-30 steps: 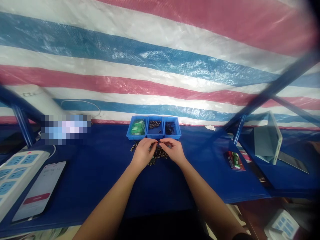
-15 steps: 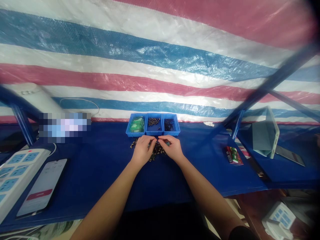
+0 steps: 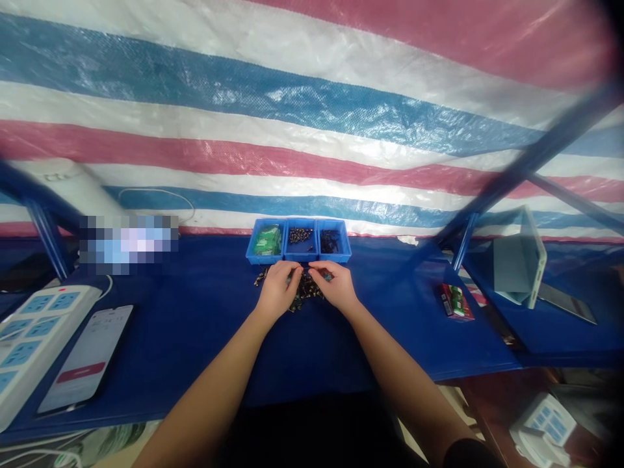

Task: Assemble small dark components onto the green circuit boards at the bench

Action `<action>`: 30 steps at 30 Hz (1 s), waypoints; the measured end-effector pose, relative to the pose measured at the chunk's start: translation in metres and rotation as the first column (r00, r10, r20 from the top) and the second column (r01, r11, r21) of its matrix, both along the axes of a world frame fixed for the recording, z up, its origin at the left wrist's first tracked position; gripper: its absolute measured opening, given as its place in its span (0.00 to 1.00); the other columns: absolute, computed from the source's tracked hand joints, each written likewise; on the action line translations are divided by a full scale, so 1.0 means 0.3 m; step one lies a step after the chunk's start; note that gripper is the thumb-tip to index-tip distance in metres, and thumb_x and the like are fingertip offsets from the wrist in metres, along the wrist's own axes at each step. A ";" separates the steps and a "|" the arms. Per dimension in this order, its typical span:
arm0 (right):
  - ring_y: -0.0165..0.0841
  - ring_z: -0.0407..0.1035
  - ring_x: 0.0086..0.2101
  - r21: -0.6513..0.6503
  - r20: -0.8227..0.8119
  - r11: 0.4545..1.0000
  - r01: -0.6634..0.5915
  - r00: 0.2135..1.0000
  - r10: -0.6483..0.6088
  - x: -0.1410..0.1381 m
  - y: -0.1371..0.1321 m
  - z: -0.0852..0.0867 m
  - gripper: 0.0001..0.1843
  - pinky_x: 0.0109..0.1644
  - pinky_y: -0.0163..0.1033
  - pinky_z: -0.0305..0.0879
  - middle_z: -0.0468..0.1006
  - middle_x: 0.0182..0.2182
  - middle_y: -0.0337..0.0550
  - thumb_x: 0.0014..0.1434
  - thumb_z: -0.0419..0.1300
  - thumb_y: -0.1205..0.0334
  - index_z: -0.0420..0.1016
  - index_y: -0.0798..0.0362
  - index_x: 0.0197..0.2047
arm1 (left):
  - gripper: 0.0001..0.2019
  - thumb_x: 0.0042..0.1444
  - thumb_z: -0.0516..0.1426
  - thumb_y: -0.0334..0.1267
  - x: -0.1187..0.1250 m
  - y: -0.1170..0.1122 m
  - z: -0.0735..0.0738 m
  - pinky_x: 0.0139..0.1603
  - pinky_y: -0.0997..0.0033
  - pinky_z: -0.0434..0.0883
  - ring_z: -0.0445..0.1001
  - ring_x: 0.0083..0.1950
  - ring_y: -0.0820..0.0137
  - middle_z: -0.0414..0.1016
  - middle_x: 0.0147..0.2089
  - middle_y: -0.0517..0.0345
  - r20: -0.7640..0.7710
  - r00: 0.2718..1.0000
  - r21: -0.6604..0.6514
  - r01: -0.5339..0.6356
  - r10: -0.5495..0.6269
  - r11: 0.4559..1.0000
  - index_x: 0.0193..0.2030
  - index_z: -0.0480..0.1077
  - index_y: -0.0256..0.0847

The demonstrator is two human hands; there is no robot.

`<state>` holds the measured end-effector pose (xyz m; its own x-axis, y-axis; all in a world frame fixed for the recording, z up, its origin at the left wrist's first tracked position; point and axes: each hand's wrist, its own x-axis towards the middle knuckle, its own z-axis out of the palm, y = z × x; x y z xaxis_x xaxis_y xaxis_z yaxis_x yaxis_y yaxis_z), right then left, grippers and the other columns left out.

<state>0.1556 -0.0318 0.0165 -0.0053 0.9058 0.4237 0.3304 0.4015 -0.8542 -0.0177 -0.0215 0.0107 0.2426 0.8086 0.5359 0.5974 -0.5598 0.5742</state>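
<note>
My left hand (image 3: 277, 289) and my right hand (image 3: 335, 286) rest close together on a blue table (image 3: 195, 344), over a pile of small dark parts (image 3: 305, 292). Both hands have their fingers curled and pinched toward each other above the pile; what they pinch is too small to name. Just behind them stand three small blue bins: the left bin (image 3: 266, 240) holds green pieces, the middle bin (image 3: 301, 237) brownish parts, the right bin (image 3: 332, 241) black parts.
A white power strip (image 3: 29, 338) and a phone (image 3: 88, 357) lie at the left. A red-green box (image 3: 454, 301) and a propped tablet (image 3: 524, 260) sit at the right. A striped tarp (image 3: 312, 117) hangs behind; blue frame bars cross both sides.
Both hands have stayed over the pile, fingers working slightly. The view shifted a little, so the bins and hands sit somewhat higher in the picture.
</note>
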 end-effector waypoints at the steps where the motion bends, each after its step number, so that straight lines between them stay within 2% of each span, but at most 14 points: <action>1: 0.33 0.75 0.33 -0.001 0.004 1.000 0.003 1.000 -0.003 0.000 0.001 -0.001 0.10 0.40 0.38 0.73 0.81 0.36 0.43 0.58 0.61 0.58 0.80 0.50 0.42 | 0.09 0.65 0.50 0.40 -0.001 0.000 0.001 0.47 0.62 0.69 0.72 0.44 0.65 0.75 0.39 0.54 -0.005 1.000 -0.003 0.001 -0.001 1.000 0.41 0.69 0.41; 7: 0.34 0.75 0.33 -0.009 0.005 0.999 0.032 0.999 -0.032 0.006 0.004 -0.009 0.11 0.40 0.38 0.73 0.81 0.37 0.43 0.58 0.60 0.57 0.80 0.51 0.41 | 0.09 0.63 0.53 0.42 -0.001 0.002 0.004 0.46 0.63 0.69 0.73 0.44 0.65 0.76 0.42 0.54 0.019 0.999 -0.007 -0.029 0.029 1.000 0.44 0.71 0.43; 16: 0.34 0.75 0.33 -0.036 -0.022 0.999 -0.007 1.000 0.007 0.000 -0.001 -0.014 0.13 0.40 0.39 0.74 0.81 0.37 0.44 0.57 0.61 0.56 0.79 0.51 0.44 | 0.11 0.65 0.50 0.42 -0.004 0.003 0.004 0.45 0.63 0.69 0.73 0.41 0.66 0.76 0.39 0.54 0.004 1.000 -0.005 -0.006 0.006 1.000 0.42 0.71 0.42; 23: 0.34 0.75 0.32 -0.044 -0.006 0.999 0.032 0.999 -0.032 0.003 0.005 -0.021 0.12 0.40 0.39 0.74 0.82 0.37 0.44 0.57 0.61 0.56 0.80 0.51 0.42 | 0.09 0.64 0.52 0.42 -0.002 0.004 -0.003 0.45 0.65 0.70 0.74 0.42 0.66 0.76 0.41 0.55 0.013 1.000 -0.016 -0.016 0.016 1.000 0.44 0.71 0.43; 30: 0.34 0.75 0.34 -0.031 -0.003 0.999 -0.011 1.000 0.011 -0.002 -0.003 -0.006 0.13 0.41 0.39 0.74 0.81 0.37 0.43 0.58 0.61 0.57 0.79 0.50 0.45 | 0.10 0.65 0.49 0.41 -0.004 0.011 -0.011 0.44 0.64 0.70 0.72 0.40 0.66 0.75 0.39 0.54 -0.016 1.000 -0.026 -0.005 0.005 1.000 0.42 0.70 0.41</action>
<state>0.1549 -0.0328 0.0148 -0.0143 0.9183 0.3957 0.3239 0.3787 -0.8670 -0.0188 -0.0181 0.0074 0.2470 0.8235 0.5107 0.6097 -0.5417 0.5786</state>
